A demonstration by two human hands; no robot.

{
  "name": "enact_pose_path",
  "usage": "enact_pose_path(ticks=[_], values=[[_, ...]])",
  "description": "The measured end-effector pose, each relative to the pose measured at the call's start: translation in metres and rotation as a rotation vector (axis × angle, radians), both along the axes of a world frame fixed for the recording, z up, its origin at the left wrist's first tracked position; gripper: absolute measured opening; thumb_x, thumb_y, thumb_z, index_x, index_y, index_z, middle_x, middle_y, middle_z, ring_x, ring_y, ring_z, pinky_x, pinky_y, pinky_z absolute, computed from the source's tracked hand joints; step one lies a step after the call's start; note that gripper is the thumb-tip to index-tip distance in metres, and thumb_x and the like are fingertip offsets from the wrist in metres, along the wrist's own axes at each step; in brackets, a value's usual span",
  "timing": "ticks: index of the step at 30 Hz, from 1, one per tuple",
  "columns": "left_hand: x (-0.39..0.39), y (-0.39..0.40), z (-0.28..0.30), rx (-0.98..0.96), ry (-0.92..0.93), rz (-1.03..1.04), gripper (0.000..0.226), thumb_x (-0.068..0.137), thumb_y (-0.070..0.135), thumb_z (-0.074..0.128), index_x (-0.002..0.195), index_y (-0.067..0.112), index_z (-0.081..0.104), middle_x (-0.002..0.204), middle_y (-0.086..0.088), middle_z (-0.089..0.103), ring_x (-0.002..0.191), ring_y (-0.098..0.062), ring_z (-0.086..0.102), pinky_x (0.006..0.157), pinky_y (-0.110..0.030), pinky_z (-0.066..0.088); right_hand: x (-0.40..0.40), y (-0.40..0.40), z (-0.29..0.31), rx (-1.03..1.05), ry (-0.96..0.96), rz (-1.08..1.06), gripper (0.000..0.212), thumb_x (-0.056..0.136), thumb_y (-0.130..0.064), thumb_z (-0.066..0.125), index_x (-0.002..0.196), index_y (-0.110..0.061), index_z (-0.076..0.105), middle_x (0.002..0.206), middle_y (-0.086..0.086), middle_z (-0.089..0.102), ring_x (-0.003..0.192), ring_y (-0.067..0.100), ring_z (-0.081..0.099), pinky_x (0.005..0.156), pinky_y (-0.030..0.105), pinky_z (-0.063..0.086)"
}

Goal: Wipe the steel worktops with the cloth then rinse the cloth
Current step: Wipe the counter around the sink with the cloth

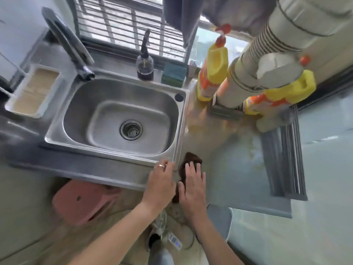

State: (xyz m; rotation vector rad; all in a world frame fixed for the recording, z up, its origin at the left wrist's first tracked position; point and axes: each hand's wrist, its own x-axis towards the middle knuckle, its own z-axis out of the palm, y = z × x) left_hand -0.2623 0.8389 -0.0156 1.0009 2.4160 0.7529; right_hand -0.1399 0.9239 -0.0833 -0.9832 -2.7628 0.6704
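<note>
Pressing flat on the dark brown cloth (191, 162) with the right hand (192, 185), fingers straight and spread, nothing curled round the fabric; resting the left hand (161, 179) just beside it on the front right corner of the sink (179, 131) rim, fingers relaxed over the edge and holding nothing, a ring showing on one finger

Lying on the steel worktop (229, 159) right of the sink, close to its front edge, with the cloth bunched into a long strip; running its long axis away from the body, one end poking out beyond the fingertips, the other end hanging down past the worktop edge under the palm; sitting directly beneath the right hand, so clearly the nearer hand for the wiping; stretching open steel mostly to the right and toward the back, so probably calling for a push forward or a sweep to the right, away from the sink

Standing at the back near the window, two yellow and orange bottles (212, 73) and a dark soap dispenser (144, 64); carrying labels too blurred to read, no brand or writing possible to make out anywhere
</note>
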Motion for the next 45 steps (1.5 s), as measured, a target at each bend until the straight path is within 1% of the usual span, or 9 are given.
enact_pose_path(ticks=[3, 10, 14, 18, 21, 32, 38, 42, 45], values=[[-0.011, 0.021, -0.014, 0.044, 0.078, 0.072, 0.045, 0.076, -0.002, 0.059, 0.118, 0.014, 0.058, 0.121, -0.004, 0.053, 0.110, -0.021, 0.051, 0.095, -0.035, 0.050, -0.033, 0.018, -0.005, 0.034, 0.040, 0.014, 0.059, 0.102, -0.026, 0.041, 0.158, -0.009, 0.034, 0.168, 0.008, 0.026, 0.159, 0.022, 0.011, 0.129, 0.047, 0.012], [-0.039, 0.050, -0.027, 0.040, 0.200, 0.062, 0.023, 0.080, 0.006, 0.049, 0.097, 0.016, 0.060, 0.093, 0.000, 0.058, 0.082, -0.021, 0.052, 0.072, -0.035, 0.045, -0.108, 0.090, -0.016, 0.057, 0.098, -0.036, 0.059, 0.104, -0.034, 0.034, 0.156, -0.005, 0.037, 0.167, 0.014, 0.026, 0.158, 0.026, 0.015, 0.127, 0.051, 0.019], [-0.043, 0.060, -0.029, 0.050, 0.154, 0.067, 0.033, 0.069, -0.003, 0.057, 0.096, 0.016, 0.060, 0.093, 0.001, 0.058, 0.083, -0.022, 0.053, 0.073, -0.038, 0.046, -0.138, 0.113, -0.012, 0.189, 0.091, 0.019, 0.059, 0.103, -0.030, 0.038, 0.159, -0.012, 0.034, 0.171, 0.011, 0.010, 0.159, 0.027, 0.007, 0.128, 0.053, 0.009], [-0.038, 0.063, -0.031, 0.065, 0.160, 0.060, 0.024, 0.082, 0.014, 0.046, 0.101, 0.016, 0.061, 0.095, 0.000, 0.059, 0.086, -0.024, 0.054, 0.074, -0.042, 0.049, -0.150, 0.129, -0.015, 0.127, 0.171, 0.018, 0.051, 0.103, -0.026, 0.041, 0.152, -0.015, 0.046, 0.164, 0.012, 0.035, 0.154, 0.028, 0.028, 0.124, 0.048, 0.027], [-0.032, 0.066, -0.032, 0.053, 0.176, 0.056, 0.027, 0.081, 0.006, 0.053, 0.104, 0.017, 0.060, 0.098, 0.001, 0.058, 0.089, -0.023, 0.054, 0.076, -0.042, 0.049, -0.148, 0.130, -0.017, 0.114, 0.194, -0.018, 0.049, 0.101, -0.022, 0.043, 0.148, -0.013, 0.051, 0.158, 0.010, 0.045, 0.149, 0.026, 0.038, 0.125, 0.042, 0.029], [0.017, 0.108, -0.022, 0.073, 0.190, -0.054, 0.048, 0.067, -0.005, 0.056, 0.112, 0.013, 0.059, 0.110, -0.004, 0.055, 0.100, -0.026, 0.053, 0.086, -0.038, 0.047, 0.001, 0.227, -0.011, 0.142, 0.129, -0.245, 0.047, 0.103, -0.025, 0.039, 0.144, -0.009, 0.055, 0.154, 0.012, 0.050, 0.145, 0.031, 0.043, 0.121, 0.046, 0.035], [0.043, 0.130, -0.020, 0.124, 0.184, -0.165, 0.041, 0.077, -0.007, 0.060, 0.112, 0.014, 0.058, 0.110, 0.000, 0.054, 0.099, -0.024, 0.054, 0.087, -0.035, 0.047, 0.050, 0.225, 0.025, 0.227, 0.281, -0.198, 0.034, 0.101, -0.002, 0.045, 0.130, 0.002, 0.063, 0.130, 0.020, 0.063, 0.121, 0.037, 0.060, 0.109, 0.048, 0.047], [0.046, 0.143, -0.016, 0.165, 0.180, -0.188, 0.039, 0.076, -0.010, 0.064, 0.108, 0.012, 0.058, 0.106, -0.001, 0.054, 0.096, -0.025, 0.054, 0.085, -0.033, 0.045, 0.096, 0.205, 0.052, 0.390, 0.414, -0.437, 0.026, 0.103, 0.004, 0.050, 0.124, 0.005, 0.064, 0.124, 0.021, 0.063, 0.115, 0.034, 0.061, 0.106, 0.043, 0.049], [0.045, 0.153, -0.012, 0.145, 0.181, -0.172, 0.040, 0.073, -0.009, 0.058, 0.107, 0.012, 0.058, 0.106, -0.003, 0.055, 0.097, -0.025, 0.053, 0.085, -0.034, 0.046, 0.125, 0.192, 0.035, 0.333, 0.264, -0.635, 0.034, 0.099, -0.003, 0.049, 0.132, 0.001, 0.058, 0.133, 0.020, 0.059, 0.123, 0.037, 0.057, 0.109, 0.047, 0.043]])
